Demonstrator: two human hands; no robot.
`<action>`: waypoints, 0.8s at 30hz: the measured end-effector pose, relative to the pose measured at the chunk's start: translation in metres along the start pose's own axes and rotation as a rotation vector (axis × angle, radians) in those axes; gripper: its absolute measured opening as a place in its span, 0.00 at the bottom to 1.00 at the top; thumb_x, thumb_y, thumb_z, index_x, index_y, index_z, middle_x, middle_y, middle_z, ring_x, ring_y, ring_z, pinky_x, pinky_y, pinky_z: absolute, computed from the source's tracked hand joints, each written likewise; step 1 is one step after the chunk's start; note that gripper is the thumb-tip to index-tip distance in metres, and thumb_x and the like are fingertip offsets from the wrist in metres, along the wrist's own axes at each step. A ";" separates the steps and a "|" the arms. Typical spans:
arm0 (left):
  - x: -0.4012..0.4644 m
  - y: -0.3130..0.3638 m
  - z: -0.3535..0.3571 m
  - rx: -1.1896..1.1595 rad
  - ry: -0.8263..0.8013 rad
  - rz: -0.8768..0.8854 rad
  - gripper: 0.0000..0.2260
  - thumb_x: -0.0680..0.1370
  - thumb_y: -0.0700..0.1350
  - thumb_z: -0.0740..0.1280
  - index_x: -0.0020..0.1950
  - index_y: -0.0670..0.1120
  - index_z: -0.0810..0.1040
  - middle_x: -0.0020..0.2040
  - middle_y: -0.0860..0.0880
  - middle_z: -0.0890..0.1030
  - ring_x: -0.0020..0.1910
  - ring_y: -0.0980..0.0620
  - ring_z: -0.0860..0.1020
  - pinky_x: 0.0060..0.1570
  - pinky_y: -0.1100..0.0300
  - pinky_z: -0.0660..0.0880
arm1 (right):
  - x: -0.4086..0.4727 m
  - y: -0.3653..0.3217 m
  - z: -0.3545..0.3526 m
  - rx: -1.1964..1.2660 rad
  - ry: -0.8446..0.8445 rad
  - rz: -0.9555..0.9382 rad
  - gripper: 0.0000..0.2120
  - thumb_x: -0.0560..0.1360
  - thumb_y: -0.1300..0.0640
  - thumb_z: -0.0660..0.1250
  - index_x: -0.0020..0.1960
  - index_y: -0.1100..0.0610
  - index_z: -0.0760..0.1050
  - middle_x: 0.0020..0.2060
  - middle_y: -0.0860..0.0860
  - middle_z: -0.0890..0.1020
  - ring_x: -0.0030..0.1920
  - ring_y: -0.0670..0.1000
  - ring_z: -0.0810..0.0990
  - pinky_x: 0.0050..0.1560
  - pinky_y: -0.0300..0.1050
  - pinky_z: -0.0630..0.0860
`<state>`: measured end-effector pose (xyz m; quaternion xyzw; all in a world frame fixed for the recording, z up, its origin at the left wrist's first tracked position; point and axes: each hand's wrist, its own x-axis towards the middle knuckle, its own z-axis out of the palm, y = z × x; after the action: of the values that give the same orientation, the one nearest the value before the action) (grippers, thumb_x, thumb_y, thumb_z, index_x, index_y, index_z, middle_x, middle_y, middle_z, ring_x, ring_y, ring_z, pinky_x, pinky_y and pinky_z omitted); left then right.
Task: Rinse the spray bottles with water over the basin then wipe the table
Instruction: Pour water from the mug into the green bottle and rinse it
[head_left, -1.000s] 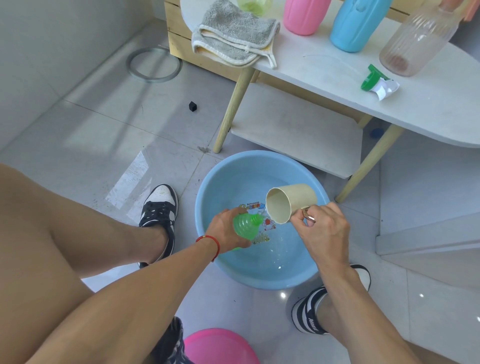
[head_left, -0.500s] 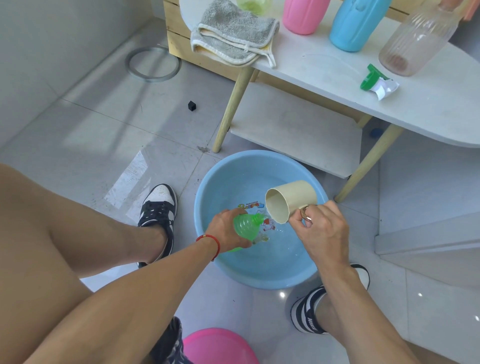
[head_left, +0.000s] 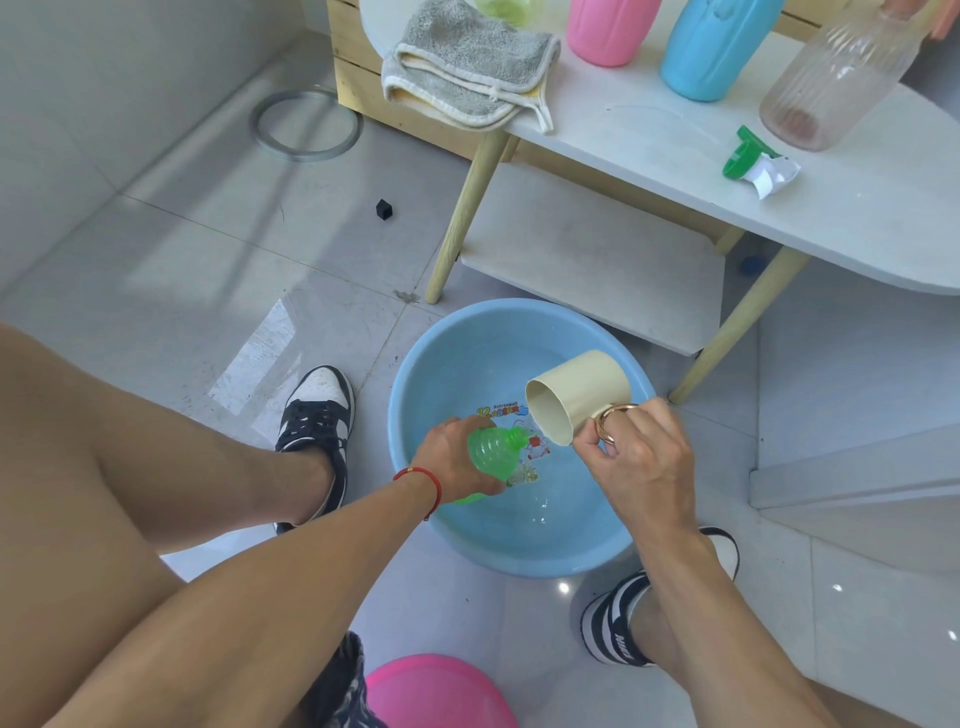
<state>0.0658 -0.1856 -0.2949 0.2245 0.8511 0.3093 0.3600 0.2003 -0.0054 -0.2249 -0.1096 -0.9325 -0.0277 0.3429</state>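
While left hand (head_left: 457, 457) grips green bottle (head_left: 493, 451), right hand (head_left: 639, 457) keeps cup (head_left: 576, 395) tipped, unchanged.

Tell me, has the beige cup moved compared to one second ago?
No. The beige cup stays tipped over the blue basin, same place against its far rim.

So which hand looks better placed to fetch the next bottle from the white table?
Probably the right hand: it is nearer the white table and only needs to drop the cream plastic cup.
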 end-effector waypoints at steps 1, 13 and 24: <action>0.000 0.000 0.000 -0.002 0.001 0.000 0.39 0.64 0.51 0.82 0.73 0.56 0.72 0.65 0.50 0.75 0.66 0.48 0.73 0.63 0.52 0.74 | 0.000 0.000 0.000 -0.002 0.004 -0.006 0.16 0.76 0.65 0.66 0.32 0.56 0.67 0.26 0.51 0.67 0.32 0.56 0.68 0.34 0.53 0.74; 0.001 0.000 0.000 0.019 -0.002 -0.003 0.38 0.64 0.53 0.82 0.72 0.56 0.72 0.64 0.51 0.75 0.64 0.48 0.74 0.61 0.54 0.75 | 0.002 -0.005 -0.005 0.007 0.015 -0.088 0.18 0.73 0.66 0.69 0.31 0.56 0.65 0.27 0.52 0.65 0.32 0.56 0.67 0.31 0.53 0.68; 0.005 -0.004 0.003 -0.002 0.000 0.023 0.38 0.62 0.53 0.83 0.70 0.56 0.74 0.64 0.51 0.75 0.64 0.49 0.74 0.61 0.55 0.74 | -0.010 0.001 0.008 0.098 -0.243 0.417 0.16 0.77 0.61 0.71 0.32 0.58 0.72 0.26 0.52 0.75 0.36 0.56 0.70 0.32 0.49 0.73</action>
<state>0.0641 -0.1849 -0.3013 0.2337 0.8483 0.3140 0.3565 0.2033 -0.0054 -0.2377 -0.2857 -0.9243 0.1024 0.2314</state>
